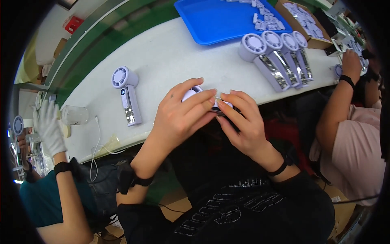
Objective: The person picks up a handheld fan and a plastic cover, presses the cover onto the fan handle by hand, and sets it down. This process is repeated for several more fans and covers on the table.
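Observation:
Close to the table's near edge, my left hand (183,106) is wrapped round the head of a lilac handheld fan (189,93), whose body is mostly covered by the fingers. My right hand (242,118) pinches the handle end of the same fan, with fingertips meeting the left ones on a pale part there. Whether a small separate piece sits between those fingertips is hidden. To the left lies another lilac handheld fan (126,96) with a round dark display and a shiny handle. Several similar fans (268,57) lie side by side on the right.
A blue tray (221,24) with small lilac parts (268,18) stands at the back. Beside it is a cardboard box (321,43) of parts. A white cable (97,138) and a clear jar (76,115) lie left. Co-workers sit on both sides, one with a white-gloved hand (50,128).

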`<state>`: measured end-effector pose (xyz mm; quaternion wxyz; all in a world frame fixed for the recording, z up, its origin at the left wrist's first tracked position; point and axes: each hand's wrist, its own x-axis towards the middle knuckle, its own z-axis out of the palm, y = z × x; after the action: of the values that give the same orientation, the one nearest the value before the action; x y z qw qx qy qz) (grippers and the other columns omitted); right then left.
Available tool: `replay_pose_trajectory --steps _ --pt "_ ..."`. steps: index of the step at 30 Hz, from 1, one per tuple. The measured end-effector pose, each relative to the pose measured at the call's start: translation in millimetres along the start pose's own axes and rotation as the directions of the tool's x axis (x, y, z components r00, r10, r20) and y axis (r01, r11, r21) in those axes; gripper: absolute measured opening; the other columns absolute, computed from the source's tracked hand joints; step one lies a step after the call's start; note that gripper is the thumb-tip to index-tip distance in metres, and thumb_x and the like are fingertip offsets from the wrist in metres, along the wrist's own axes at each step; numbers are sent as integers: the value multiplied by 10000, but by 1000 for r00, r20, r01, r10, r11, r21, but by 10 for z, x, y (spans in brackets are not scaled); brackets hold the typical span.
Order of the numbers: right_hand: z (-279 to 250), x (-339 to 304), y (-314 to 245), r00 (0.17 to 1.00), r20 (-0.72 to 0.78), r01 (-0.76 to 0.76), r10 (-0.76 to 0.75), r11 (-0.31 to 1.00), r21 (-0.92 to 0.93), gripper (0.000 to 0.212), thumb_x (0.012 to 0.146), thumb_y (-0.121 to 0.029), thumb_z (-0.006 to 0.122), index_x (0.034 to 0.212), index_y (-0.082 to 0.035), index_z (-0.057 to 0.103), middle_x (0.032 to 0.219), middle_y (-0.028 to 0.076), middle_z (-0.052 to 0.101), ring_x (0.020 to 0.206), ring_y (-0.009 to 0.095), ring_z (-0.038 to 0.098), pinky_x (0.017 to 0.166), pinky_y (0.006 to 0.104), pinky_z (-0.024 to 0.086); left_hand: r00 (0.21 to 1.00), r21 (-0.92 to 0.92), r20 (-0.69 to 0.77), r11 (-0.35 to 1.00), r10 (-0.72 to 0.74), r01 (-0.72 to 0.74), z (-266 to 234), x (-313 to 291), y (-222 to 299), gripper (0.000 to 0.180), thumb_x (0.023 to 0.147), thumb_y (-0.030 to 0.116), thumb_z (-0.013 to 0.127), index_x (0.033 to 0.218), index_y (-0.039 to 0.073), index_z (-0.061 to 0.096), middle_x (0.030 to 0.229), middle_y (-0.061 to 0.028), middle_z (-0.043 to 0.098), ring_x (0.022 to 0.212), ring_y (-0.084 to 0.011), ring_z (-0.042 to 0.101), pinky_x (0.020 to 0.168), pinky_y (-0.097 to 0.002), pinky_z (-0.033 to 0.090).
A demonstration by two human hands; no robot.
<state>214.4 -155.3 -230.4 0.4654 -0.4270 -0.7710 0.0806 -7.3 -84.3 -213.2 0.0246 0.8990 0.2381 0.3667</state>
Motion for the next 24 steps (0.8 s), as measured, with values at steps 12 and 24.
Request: replay_pose_trajectory --steps 12,24 --pt "-69 -28 -115 995 -2 -96 96 991 -92 401 892 -2 844 1280 44 751 1305 194 753 1168 393 738 985 435 615 993 -10 75 996 -91 92 -37 45 60 490 721 150 950 1171 84 768 1211 -40 784 1240 -375 700 988 -452 613" --pt "-235 151 -27 912 175 -378 370 926 13 430 936 -195 861 1288 24 748 1186 193 785 1077 365 758 932 415 609 985 37 67 986 157 -160 -126 155 -112 372 791 178 877 1147 92 808 1255 -25 780 1253 -323 698 1030 -493 593"
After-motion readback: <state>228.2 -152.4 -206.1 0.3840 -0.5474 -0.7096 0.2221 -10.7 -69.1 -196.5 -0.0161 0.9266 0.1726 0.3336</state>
